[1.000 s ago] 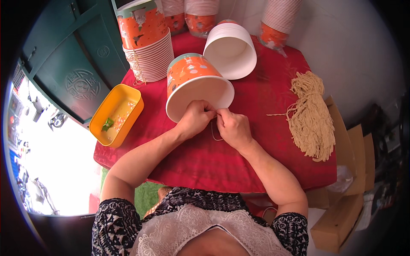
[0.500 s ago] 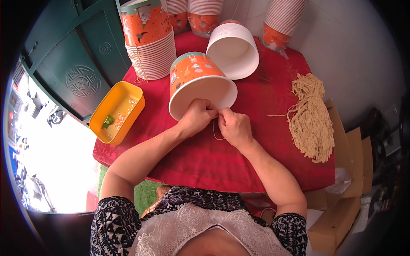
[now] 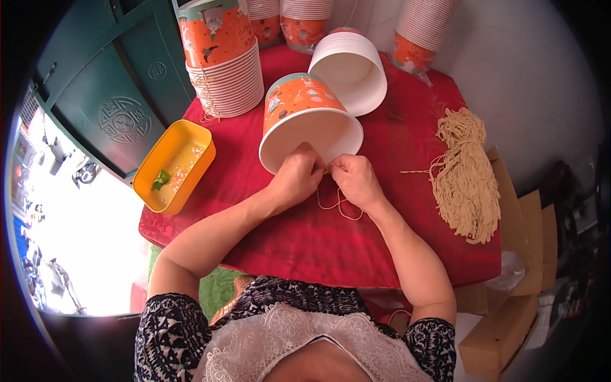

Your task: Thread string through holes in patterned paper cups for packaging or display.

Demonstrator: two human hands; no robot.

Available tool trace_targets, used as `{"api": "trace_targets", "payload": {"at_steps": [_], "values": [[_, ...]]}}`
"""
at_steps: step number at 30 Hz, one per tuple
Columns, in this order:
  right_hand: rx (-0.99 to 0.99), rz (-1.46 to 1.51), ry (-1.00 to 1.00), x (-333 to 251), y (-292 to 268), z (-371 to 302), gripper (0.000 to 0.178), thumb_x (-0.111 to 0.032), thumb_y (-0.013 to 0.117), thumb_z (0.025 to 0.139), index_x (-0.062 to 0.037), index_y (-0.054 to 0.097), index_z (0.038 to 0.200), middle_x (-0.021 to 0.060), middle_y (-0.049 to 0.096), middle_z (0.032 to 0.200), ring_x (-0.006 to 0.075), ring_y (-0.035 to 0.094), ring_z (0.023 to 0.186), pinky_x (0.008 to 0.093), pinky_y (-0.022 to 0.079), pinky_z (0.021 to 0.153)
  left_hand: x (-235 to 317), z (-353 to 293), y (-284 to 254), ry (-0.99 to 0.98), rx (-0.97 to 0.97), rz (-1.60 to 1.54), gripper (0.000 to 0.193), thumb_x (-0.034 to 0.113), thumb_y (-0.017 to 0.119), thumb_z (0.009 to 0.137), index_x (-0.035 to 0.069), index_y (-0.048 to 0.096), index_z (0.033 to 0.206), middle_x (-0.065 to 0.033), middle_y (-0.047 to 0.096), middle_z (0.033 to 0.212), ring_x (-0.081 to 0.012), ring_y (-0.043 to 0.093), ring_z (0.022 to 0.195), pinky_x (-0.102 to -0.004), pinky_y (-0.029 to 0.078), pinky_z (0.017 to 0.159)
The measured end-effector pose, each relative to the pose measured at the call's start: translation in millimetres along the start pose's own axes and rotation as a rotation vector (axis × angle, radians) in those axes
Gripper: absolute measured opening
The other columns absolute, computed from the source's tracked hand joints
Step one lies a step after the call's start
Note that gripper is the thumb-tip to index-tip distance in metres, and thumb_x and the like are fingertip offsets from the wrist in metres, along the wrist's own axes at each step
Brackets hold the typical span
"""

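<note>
On the red-covered surface (image 3: 286,249), an orange-and-white bucket (image 3: 310,130) is tilting its mouth toward you. By its near rim, your left hand (image 3: 296,175) and right hand (image 3: 358,181) are pinching string (image 3: 347,217) in a closed grip; loose lengths are hanging below, so the string work is looking unfinished.
</note>
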State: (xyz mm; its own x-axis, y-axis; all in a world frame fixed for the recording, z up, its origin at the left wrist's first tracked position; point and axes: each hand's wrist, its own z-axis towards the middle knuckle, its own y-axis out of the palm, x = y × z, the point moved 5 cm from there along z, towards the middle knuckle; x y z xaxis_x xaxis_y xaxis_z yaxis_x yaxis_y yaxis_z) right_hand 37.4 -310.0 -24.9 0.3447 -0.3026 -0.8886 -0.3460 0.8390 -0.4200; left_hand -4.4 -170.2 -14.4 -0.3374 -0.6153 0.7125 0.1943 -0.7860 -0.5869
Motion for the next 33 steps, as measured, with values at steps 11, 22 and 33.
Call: {"api": "trace_targets", "payload": {"at_steps": [11, 22, 33], "values": [[0.033, 0.049, 0.065, 2, 0, -2, 0.018, -0.009, 0.059, 0.082, 0.0074, 0.067, 0.082, 0.0197, 0.066, 0.068, 0.0197, 0.065, 0.061, 0.0352, 0.050, 0.058, 4, -4, 4, 0.025, 0.015, -0.014, 0.007, -0.001, 0.063, 0.074, -0.005, 0.066, 0.080, -0.0199, 0.063, 0.091, -0.0344, 0.064, 0.085, -0.0405, 0.052, 0.075], [0.109, -0.071, -0.014, -6, -1, -5, 0.018, -0.012, 0.060, 0.083, 0.0048, 0.067, 0.083, 0.0246, 0.064, 0.073, 0.0349, 0.067, 0.068, 0.0411, 0.051, 0.061, -2, 0, 5, 0.022, 0.019, 0.017, 0.006, -0.004, 0.063, 0.074, -0.004, 0.065, 0.080, -0.0155, 0.064, 0.085, -0.0293, 0.064, 0.080, -0.0371, 0.051, 0.070], [0.085, -0.009, 0.046, 2, 0, -3, 0.017, -0.011, 0.060, 0.082, 0.0048, 0.067, 0.081, 0.0227, 0.065, 0.071, 0.0303, 0.068, 0.065, 0.0397, 0.052, 0.060, 2, -2, 5, -0.028, -0.054, 0.008, 0.013, -0.002, 0.066, 0.073, -0.005, 0.067, 0.086, -0.0140, 0.064, 0.093, -0.0267, 0.064, 0.084, -0.0348, 0.051, 0.075]]}}
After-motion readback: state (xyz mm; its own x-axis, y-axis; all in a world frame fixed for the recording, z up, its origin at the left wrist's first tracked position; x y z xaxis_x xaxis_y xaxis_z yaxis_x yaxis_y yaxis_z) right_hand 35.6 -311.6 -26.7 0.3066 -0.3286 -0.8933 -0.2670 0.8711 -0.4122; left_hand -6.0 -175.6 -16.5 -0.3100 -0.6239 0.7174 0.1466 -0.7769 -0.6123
